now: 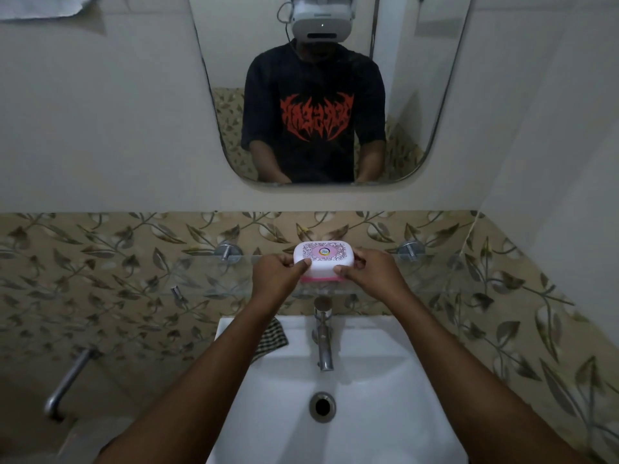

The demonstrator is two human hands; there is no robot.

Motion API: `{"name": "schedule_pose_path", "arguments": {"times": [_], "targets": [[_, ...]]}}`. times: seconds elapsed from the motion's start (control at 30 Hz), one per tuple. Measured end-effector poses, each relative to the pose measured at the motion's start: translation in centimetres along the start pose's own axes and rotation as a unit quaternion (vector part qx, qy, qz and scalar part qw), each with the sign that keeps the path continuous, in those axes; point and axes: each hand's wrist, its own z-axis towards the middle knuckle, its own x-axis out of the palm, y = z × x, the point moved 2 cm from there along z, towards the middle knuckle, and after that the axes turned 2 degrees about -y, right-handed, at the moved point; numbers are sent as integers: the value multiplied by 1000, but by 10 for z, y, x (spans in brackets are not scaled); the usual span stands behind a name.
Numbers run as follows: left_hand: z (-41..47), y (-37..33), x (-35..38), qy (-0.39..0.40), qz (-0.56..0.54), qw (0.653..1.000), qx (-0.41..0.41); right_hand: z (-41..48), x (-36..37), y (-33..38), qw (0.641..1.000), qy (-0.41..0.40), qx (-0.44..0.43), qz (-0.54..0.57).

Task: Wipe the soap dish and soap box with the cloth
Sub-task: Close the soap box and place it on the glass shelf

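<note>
Status: wiping not yet begun, by the look of things.

The soap box (320, 259), with a white printed lid over a pink base, sits directly above the tap (323, 333), at the level of the glass shelf (201, 272). Whether it rests on the shelf or is lifted clear cannot be told. The left hand (279, 274) grips its left end and the right hand (371, 271) its right end, fingers curled round and thumbs on the near side.

The checked cloth (273, 339) lies to the left of the tap on the back rim of the sink (385, 380), partly hidden by the left forearm. Neither hand touches it.

No separate soap dish can be made out; the pink base may be it.

Outstanding: take up the cloth, then wipe both box and dish.
</note>
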Motion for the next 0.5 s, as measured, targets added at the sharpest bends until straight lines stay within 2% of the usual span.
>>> {"name": "schedule_pose_path", "arguments": {"times": [0.1,0.2,0.27,0.33,0.5], "targets": [[-3,3,-6,-38,-36,998,-17,-1,-4,3,999,-29,32,-12],[-21,4,-23,-116,-54,992,14,-13,-8,14,993,-116,31,0],[-39,9,-36,-152,-66,985,43,-31,-6,27,982,-183,-14,49],[-55,23,-45,-171,-83,981,44,-49,1,39,970,-216,-76,85],[-77,85,-53,-219,-113,969,-29,-78,53,45,962,-192,-172,87]]}}
